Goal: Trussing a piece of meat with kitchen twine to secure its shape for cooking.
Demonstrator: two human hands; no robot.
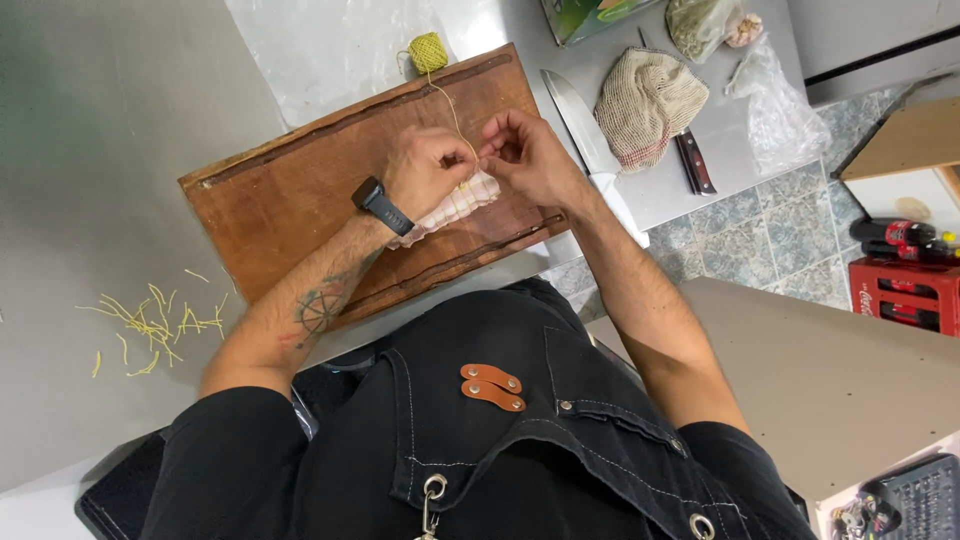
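**Twine pinched over a tied roll on the board**

I saw the yellow twine (452, 112) running from a small ball (428, 52) at the far edge of the wooden board (290, 200) down to where both hands met. The left hand (425, 172) and right hand (530, 155) were both closed, fingertips pinching the strand between them, I judged to keep it taut. Just below the hands lay a pale roll of meat (455, 208), already crossed by several loops of twine, resting near the board's middle so it stayed steady.

To the right of the board sat 1 large knife (578, 125) on the steel counter (90, 150), its handle partly under a mesh cloth (645, 100). Clear bags (775, 105) lay farther right. On the near left, yellow twine offcuts (150, 325) were scattered. Nothing stood between the hands and the roll.
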